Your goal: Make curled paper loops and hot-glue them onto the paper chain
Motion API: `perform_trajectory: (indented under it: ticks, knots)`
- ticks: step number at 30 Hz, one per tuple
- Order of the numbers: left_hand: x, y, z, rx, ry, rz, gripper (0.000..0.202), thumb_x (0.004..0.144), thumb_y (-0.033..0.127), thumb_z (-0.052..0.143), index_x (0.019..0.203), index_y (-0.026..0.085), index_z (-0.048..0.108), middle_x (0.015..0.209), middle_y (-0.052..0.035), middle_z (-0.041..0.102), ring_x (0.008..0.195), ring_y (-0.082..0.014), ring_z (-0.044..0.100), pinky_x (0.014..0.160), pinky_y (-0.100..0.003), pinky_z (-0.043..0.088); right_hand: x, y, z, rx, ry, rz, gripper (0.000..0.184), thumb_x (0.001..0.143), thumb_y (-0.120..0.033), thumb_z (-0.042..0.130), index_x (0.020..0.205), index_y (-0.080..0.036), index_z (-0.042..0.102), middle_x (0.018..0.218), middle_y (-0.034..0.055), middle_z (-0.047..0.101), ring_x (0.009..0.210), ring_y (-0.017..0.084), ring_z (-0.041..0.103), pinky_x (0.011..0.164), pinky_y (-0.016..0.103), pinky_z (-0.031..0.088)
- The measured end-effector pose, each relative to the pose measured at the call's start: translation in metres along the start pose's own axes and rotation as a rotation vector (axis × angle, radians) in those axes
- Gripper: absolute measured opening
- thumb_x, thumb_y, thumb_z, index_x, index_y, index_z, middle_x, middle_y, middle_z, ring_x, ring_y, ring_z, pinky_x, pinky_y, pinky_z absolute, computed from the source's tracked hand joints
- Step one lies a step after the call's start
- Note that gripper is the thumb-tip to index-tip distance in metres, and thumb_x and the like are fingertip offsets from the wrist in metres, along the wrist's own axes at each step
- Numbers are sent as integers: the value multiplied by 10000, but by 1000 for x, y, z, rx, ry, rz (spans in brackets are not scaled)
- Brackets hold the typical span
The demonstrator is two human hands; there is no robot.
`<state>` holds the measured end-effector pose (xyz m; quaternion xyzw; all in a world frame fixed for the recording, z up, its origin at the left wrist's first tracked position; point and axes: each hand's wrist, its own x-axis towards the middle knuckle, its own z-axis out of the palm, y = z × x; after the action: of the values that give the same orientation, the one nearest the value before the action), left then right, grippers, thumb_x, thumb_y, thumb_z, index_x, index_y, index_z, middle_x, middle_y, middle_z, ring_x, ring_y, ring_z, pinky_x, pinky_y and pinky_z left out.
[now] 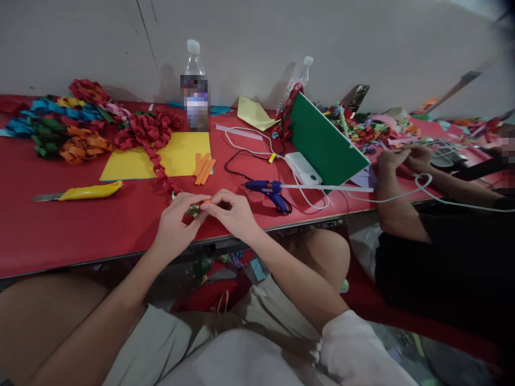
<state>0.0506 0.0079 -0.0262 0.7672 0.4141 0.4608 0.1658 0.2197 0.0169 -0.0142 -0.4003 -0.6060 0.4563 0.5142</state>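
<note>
My left hand (pixel 177 217) and my right hand (pixel 233 212) meet at the front edge of the red table (pixel 80 230). Both pinch a small green folded paper piece (pixel 194 210) with an orange strip tip showing between the fingers. A red paper chain (pixel 155 145) runs from the back of the table down to my left hand. Orange paper strips (pixel 204 168) lie on a yellow sheet (pixel 181 155) just behind my hands.
A blue glue gun (pixel 270 192) with its stick lies right of my hands, with white cables and a white box (pixel 302 168). A yellow-handled knife (pixel 86 191) lies left. Coloured paper chains (pixel 60 126), two bottles and a green board (pixel 324 142) stand behind. Another person's hands (pixel 402 160) work at right.
</note>
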Motion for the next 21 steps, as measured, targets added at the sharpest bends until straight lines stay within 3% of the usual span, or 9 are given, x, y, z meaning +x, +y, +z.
perform_trajectory:
  ticks: [14, 21]
  knots:
    - [0, -3, 1, 0, -19, -39, 234, 962, 367, 621, 1151, 235, 662, 1095, -61, 697, 996, -192, 650, 881, -333, 536, 0, -4, -2, -40, -25, 73, 429, 732, -587, 787, 735, -183, 644, 726, -20, 582, 651, 99, 460, 637, 265, 399]
    - [0, -1, 1, -4, -10, -11, 205, 961, 296, 625, 1150, 226, 661, 1094, -56, 702, 1009, -186, 653, 904, -332, 529, -1, 0, -1, -1, -32, 60, 424, 764, -593, 757, 754, -183, 650, 740, -16, 580, 642, 102, 443, 622, 270, 379]
